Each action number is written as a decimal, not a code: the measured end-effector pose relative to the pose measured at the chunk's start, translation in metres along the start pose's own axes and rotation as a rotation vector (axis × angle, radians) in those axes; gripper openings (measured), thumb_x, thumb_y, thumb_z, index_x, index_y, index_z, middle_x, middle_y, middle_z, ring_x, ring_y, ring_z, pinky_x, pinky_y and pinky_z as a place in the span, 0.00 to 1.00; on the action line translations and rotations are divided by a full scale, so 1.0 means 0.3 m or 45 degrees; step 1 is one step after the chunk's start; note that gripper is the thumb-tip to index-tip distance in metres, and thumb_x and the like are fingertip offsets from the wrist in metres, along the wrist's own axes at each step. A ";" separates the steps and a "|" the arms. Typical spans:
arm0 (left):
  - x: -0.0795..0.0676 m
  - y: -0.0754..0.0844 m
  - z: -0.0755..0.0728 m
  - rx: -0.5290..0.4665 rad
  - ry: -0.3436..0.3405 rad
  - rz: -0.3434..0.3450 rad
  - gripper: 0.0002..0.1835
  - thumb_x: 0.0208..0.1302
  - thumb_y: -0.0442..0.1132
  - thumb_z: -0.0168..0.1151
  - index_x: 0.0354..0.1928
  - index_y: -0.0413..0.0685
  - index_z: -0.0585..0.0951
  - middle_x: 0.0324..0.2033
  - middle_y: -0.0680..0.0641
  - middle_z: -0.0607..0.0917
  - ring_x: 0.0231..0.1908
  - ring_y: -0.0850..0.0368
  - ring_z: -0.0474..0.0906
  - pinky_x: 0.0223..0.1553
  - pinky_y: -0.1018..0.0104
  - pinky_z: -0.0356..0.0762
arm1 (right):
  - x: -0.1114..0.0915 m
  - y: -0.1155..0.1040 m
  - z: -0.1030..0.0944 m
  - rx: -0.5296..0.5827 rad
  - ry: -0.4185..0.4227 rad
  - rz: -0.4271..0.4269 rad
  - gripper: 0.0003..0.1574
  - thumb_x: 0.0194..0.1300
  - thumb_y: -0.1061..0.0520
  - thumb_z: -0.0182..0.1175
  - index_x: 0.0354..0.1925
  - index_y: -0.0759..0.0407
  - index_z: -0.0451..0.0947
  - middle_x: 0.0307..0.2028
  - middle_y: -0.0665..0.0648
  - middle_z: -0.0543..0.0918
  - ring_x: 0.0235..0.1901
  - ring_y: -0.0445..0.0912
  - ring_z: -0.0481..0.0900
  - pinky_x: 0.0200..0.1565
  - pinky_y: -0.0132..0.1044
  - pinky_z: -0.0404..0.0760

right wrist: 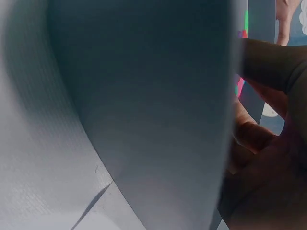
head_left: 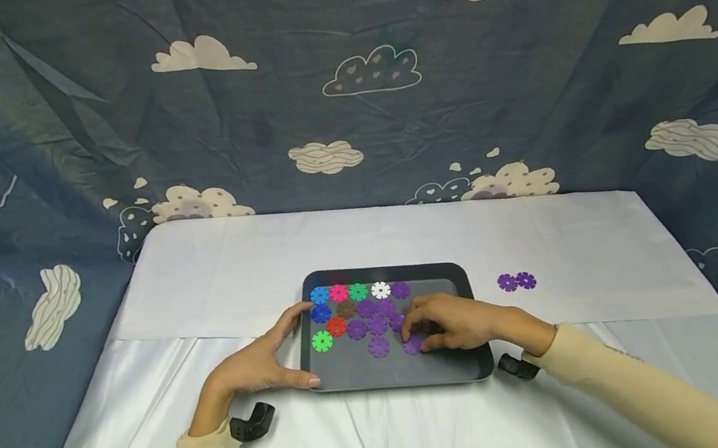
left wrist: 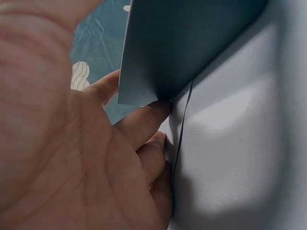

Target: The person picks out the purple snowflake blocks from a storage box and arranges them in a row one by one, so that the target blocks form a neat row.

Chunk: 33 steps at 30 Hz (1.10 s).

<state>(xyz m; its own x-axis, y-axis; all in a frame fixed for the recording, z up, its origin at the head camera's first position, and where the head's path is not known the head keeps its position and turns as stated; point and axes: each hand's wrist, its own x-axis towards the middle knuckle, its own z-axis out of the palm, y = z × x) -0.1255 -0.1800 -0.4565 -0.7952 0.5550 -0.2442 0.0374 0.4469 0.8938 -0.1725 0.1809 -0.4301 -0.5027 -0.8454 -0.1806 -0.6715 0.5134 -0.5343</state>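
A dark rectangular tray (head_left: pixel 408 378) on the white cloth holds several notched plastic snowflake discs. Most are purple, such as the purple disc (head_left: pixel 378 346) near the middle. My left hand (head_left: pixel 258 364) is spread along the tray's left side, thumb at the front corner and a fingertip on the rim farther back. In the left wrist view, its fingers touch the outer wall (left wrist: pixel 177 43). Above the tray's right half, my right hand (head_left: pixel 452 322) has curled fingers and thumb about a purple snowflake disc (head_left: pixel 412 345), partly hidden by them. The right wrist view shows mostly the tray's outside (right wrist: pixel 144 96).
Two purple discs (head_left: pixel 516 281) lie side by side on the cloth, right of the tray. Inside, single blue, pink, green, white (head_left: pixel 380 290), brown and red discs sit toward the left and back. A cloud-patterned dark curtain (head_left: pixel 373 130) surrounds the table (head_left: pixel 234 264).
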 end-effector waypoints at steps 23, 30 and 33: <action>0.001 0.008 0.001 0.000 0.004 -0.031 0.63 0.49 0.49 0.81 0.79 0.61 0.46 0.79 0.35 0.44 0.78 0.35 0.38 0.73 0.31 0.41 | 0.020 -0.017 0.018 -0.023 0.050 -0.026 0.11 0.59 0.61 0.72 0.38 0.52 0.80 0.37 0.49 0.79 0.37 0.43 0.76 0.40 0.30 0.77; -0.003 0.009 0.002 0.021 0.012 -0.023 0.62 0.50 0.48 0.81 0.79 0.61 0.47 0.78 0.34 0.46 0.78 0.34 0.39 0.72 0.30 0.42 | 0.018 -0.019 0.018 -0.007 0.045 -0.004 0.11 0.59 0.61 0.72 0.34 0.50 0.78 0.34 0.48 0.78 0.37 0.43 0.75 0.41 0.31 0.76; -0.005 0.005 0.002 0.026 0.011 -0.021 0.62 0.50 0.49 0.81 0.79 0.61 0.46 0.78 0.33 0.45 0.78 0.33 0.39 0.72 0.30 0.42 | 0.014 -0.015 0.016 0.039 0.035 -0.003 0.10 0.59 0.62 0.71 0.36 0.51 0.80 0.35 0.48 0.80 0.36 0.42 0.76 0.41 0.31 0.77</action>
<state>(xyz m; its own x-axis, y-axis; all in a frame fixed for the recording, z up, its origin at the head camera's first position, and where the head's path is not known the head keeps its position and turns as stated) -0.1240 -0.1797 -0.4550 -0.8008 0.5416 -0.2558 0.0366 0.4705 0.8817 -0.1689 0.1744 -0.4325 -0.5159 -0.8422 -0.1567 -0.6562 0.5061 -0.5597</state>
